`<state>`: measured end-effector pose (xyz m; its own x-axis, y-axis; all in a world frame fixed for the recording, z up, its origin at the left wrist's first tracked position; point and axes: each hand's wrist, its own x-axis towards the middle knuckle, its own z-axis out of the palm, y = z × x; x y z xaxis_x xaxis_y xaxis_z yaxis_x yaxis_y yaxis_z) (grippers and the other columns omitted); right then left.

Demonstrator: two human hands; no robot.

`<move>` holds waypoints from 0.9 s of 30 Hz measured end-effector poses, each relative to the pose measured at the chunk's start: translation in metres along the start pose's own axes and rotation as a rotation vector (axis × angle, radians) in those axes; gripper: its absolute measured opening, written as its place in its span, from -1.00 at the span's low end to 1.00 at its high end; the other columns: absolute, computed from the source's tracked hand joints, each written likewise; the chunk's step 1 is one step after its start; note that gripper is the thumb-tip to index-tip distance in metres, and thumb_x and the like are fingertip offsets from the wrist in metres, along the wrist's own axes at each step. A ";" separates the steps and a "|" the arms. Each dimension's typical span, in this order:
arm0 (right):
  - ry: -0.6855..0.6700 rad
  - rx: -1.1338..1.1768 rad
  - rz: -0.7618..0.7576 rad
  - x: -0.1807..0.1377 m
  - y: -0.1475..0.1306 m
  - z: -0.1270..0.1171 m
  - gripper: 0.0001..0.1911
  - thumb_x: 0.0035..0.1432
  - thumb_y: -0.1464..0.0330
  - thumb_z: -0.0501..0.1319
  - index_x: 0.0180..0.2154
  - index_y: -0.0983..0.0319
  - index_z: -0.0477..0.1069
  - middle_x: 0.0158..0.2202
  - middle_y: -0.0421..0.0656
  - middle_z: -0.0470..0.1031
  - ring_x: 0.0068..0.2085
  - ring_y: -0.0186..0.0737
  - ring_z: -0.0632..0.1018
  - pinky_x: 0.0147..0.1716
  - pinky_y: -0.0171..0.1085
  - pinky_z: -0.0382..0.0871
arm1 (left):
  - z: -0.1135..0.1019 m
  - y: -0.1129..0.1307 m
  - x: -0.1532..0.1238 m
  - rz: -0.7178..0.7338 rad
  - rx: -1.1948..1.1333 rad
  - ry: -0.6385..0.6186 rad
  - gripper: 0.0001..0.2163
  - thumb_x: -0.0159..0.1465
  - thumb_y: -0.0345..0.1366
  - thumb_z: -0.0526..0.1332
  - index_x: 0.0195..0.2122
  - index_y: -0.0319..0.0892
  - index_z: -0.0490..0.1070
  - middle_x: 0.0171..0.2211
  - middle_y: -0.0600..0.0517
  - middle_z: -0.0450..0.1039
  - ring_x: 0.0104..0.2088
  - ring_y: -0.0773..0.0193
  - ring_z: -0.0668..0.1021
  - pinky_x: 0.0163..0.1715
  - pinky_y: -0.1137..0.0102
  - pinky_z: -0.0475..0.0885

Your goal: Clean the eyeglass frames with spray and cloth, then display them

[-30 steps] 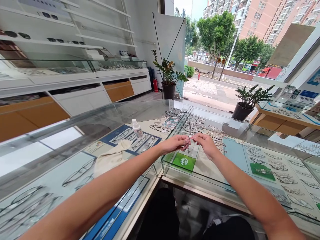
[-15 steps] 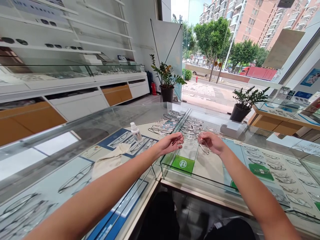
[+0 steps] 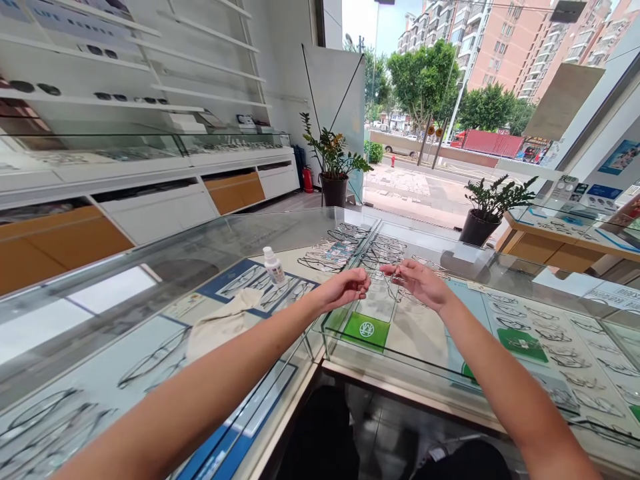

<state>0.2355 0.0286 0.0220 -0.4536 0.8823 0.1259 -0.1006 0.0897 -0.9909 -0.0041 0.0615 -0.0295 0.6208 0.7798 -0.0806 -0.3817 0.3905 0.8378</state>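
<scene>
Your right hand (image 3: pixel 417 283) sits at 3 o'clock from your left hand (image 3: pixel 350 288), both just above the glass-topped desk (image 3: pixel 420 333). Right-hand fingers are pinched on a thin-rimmed pair of eyeglasses (image 3: pixel 395 289), which hangs below the fingertips in the gap between your hands. Your left hand is half curled near the eyeglasses, apart from your right; can't tell if it grips anything.

Green card (image 3: pixel 367 330) with white logo at 7 o'clock from the eyeglasses, seen through glass. Cluster of dark frames (image 3: pixel 384 248) at 12 o'clock, past your fingers. White bottle (image 3: pixel 273 265) upright between 9 and 10 o'clock from your left hand; beige cloth (image 3: pixel 217 328) between 8 and 9, partly behind your forearm. Frame rows (image 3: pixel 570 357) at 4 o'clock from your right hand. Potted plant (image 3: pixel 334 160) farther off, near 12 o'clock.
</scene>
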 end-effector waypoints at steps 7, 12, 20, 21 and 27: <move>-0.049 -0.084 0.010 0.000 0.009 0.017 -0.55 0.03 -0.07 0.45 -0.38 0.15 0.46 0.00 -0.04 0.68 0.13 -0.04 0.59 0.25 0.06 0.28 | 0.001 -0.005 0.002 -0.019 0.114 0.011 -0.73 0.06 -0.32 0.53 -0.31 -0.27 0.49 -0.42 0.04 0.46 -0.45 0.40 0.45 -0.38 0.48 0.35; -0.088 -0.013 0.033 -0.002 0.009 0.018 -0.60 0.03 -0.03 0.47 -0.38 0.13 0.51 0.10 -0.10 0.64 0.17 -0.06 0.55 0.33 0.02 0.17 | 0.001 -0.007 0.003 -0.001 0.175 0.071 -0.62 0.05 -0.20 0.57 -0.28 -0.24 0.42 -0.47 0.15 0.37 -0.49 0.46 0.39 -0.37 0.46 0.31; -0.107 0.047 0.058 0.000 0.017 0.020 -0.59 0.00 -0.05 0.48 -0.39 0.13 0.53 0.03 -0.12 0.65 0.23 -0.01 0.49 0.33 0.01 0.10 | 0.006 -0.007 0.001 0.016 0.232 0.096 -0.50 -0.05 -0.19 0.61 -0.30 -0.16 0.30 -0.47 0.17 0.42 -0.51 0.45 0.42 -0.39 0.46 0.32; -0.111 0.053 0.052 0.000 0.017 0.020 -0.59 0.01 -0.04 0.49 -0.39 0.13 0.53 0.04 -0.12 0.65 0.23 -0.01 0.49 0.33 0.01 0.11 | 0.007 -0.007 0.001 0.018 0.232 0.090 -0.50 -0.05 -0.19 0.61 -0.31 -0.16 0.29 -0.48 0.16 0.43 -0.51 0.45 0.43 -0.40 0.47 0.32; -0.034 0.168 -0.009 -0.001 0.010 0.015 -0.68 0.03 0.05 0.51 -0.38 0.11 0.54 0.09 -0.16 0.63 0.19 -0.07 0.52 0.28 -0.03 0.21 | 0.007 -0.005 0.002 0.011 0.135 0.121 -0.56 -0.02 -0.22 0.58 -0.33 -0.17 0.31 -0.50 0.14 0.41 -0.51 0.44 0.43 -0.42 0.50 0.36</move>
<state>0.2214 0.0214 0.0129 -0.4814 0.8653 0.1395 -0.2501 0.0169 -0.9681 0.0039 0.0574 -0.0302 0.5266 0.8403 -0.1286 -0.2877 0.3185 0.9032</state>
